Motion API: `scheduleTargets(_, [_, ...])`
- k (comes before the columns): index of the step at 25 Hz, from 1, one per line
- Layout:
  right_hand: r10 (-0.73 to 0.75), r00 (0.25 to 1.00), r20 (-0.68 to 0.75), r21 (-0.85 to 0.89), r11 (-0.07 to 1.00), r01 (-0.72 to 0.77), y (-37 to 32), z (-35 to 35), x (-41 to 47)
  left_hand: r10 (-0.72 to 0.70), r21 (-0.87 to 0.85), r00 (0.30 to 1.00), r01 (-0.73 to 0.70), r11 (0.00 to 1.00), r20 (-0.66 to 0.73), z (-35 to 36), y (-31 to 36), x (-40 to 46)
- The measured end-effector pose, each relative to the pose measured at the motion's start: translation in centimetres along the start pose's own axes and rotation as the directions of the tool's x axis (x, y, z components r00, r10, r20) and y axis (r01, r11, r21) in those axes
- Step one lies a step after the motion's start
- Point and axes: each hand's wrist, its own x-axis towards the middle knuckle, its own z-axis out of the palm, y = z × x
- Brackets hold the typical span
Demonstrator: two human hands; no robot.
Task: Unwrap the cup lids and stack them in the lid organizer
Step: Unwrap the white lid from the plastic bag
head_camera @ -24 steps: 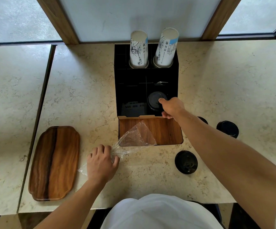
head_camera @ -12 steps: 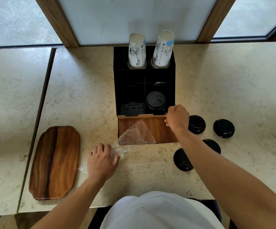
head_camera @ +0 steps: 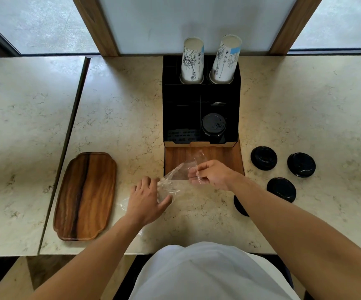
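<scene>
So the job was maybe a fifth done at this point. One stack of black lids (head_camera: 213, 124) sat in the front right slot of the black lid organizer (head_camera: 175, 109), though how many were in it I honestly couldn't tell from that angle. Four loose lids were still out on the table (head_camera: 121, 109) to the right: one (head_camera: 263, 158), another (head_camera: 301, 165), a third (head_camera: 281, 189), and a fourth (head_camera: 239, 207) mostly hidden under the right forearm.

The clear plastic wrapper (head_camera: 175, 176) looked empty. The right hand (head_camera: 213, 175) had its grip pinched on one end, the left hand (head_camera: 148, 199) lay on the other end with fingers spread, not closed.

Two paper cup stacks (head_camera: 192, 60) stood in the organizer's back slots. The wooden tray (head_camera: 85, 195) on the left held nothing.
</scene>
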Motion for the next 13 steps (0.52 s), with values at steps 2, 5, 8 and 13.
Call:
scheduleTargets(2, [0.073, 0.983, 0.168, 0.000, 0.997, -0.074, 0.1, -0.3, 0.1, 0.055, -0.116, 0.998, -0.053, 0.992, 0.016, -0.4, 0.1, -0.4])
scheduleTargets(5, [0.147, 0.930, 0.336, -0.041, 0.989, -0.141, 0.3, -0.4, 0.4, 0.077, -0.247, 0.997, -0.076, 0.966, -0.007, -1.4, -0.3, -1.2])
scheduleTargets(8, [0.165, 0.894, 0.416, -0.028, 0.985, -0.169, 0.6, 0.2, 1.1, 0.044, -0.213, 0.998, -0.051, 0.976, -0.039, -1.9, -2.1, -3.2])
scheduleTargets(13, [0.188, 0.837, 0.513, -0.232, 0.970, -0.075, 0.2, 1.7, 2.7, -0.076, 0.021, 0.997, 0.075, 0.997, 0.030, -0.2, -3.3, -6.3])
